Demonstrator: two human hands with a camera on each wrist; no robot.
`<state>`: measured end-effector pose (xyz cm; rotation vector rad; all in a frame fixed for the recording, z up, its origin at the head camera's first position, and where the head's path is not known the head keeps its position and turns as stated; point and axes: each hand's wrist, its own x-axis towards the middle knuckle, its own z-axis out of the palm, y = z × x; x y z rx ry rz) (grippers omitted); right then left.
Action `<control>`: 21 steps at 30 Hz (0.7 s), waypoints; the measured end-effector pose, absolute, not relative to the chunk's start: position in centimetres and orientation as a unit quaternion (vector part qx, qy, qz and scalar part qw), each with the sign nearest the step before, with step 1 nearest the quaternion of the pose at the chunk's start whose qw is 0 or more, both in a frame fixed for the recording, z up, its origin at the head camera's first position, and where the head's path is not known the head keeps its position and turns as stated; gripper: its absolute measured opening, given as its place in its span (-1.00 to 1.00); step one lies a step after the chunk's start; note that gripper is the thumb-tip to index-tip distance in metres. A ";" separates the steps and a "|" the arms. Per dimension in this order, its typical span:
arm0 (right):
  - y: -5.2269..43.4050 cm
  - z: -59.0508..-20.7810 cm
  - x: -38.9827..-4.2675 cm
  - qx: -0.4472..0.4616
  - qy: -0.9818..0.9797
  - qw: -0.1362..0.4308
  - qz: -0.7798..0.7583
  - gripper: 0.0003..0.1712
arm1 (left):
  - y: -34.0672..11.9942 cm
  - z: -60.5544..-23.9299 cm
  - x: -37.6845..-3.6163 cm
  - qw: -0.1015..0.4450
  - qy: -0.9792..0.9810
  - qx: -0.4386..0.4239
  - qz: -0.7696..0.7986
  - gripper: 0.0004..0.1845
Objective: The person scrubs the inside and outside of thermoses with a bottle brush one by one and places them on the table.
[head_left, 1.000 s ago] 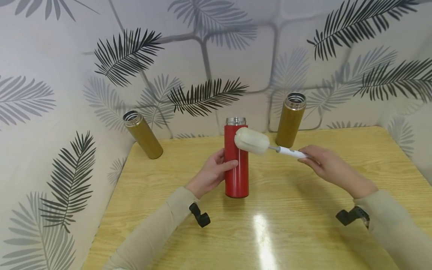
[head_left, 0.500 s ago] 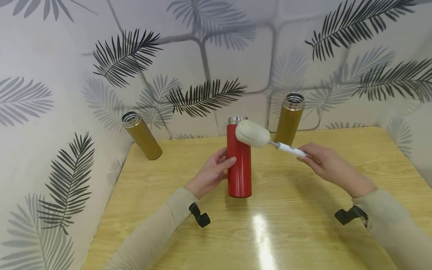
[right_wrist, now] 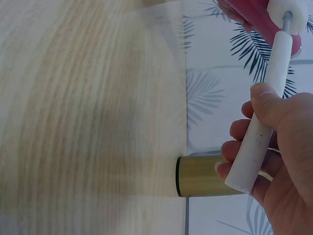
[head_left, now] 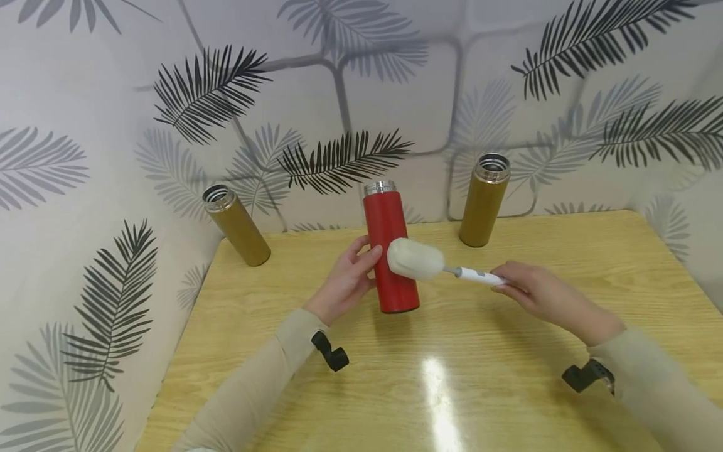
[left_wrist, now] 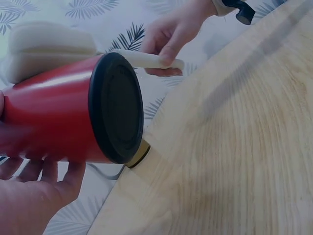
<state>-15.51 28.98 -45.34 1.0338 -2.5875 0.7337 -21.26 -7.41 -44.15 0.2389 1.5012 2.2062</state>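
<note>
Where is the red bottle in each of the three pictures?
Head view: the red bottle is mid-picture, tilted, gripped by the left hand.
Left wrist view: it fills the left side, black base facing the camera.
Right wrist view: only a red sliver at the top right.
Shared landmark: the white sponge brush beside the bottle.

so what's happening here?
A person is at a wooden table. The left hand grips a red flask, tilted and lifted off the tabletop, as the left wrist view shows. The right hand holds a white sponge brush by its handle, the sponge head against the flask's side, not in its open mouth. Two gold flasks, one at the back left and one at the back right, stand open.
</note>
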 end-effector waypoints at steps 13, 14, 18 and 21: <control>29.2 -46.3 -14.7 0.396 -0.880 0.124 0.233 -0.63 | -8.6 -43.9 -22.0 0.163 0.545 0.098 0.816 -0.37; 29.3 -46.3 -14.7 0.396 -0.879 0.127 0.233 -0.62 | -8.6 -43.9 -22.0 0.165 0.540 0.101 0.820 -0.34; 29.4 -46.1 -14.9 0.391 -0.877 0.150 0.236 -0.59 | -8.5 -43.9 -21.9 0.174 0.539 0.118 0.816 -0.32; 29.6 -45.7 -15.3 0.382 -0.878 0.167 0.235 -0.61 | -8.4 -43.9 -21.7 0.182 0.544 0.132 0.808 -0.31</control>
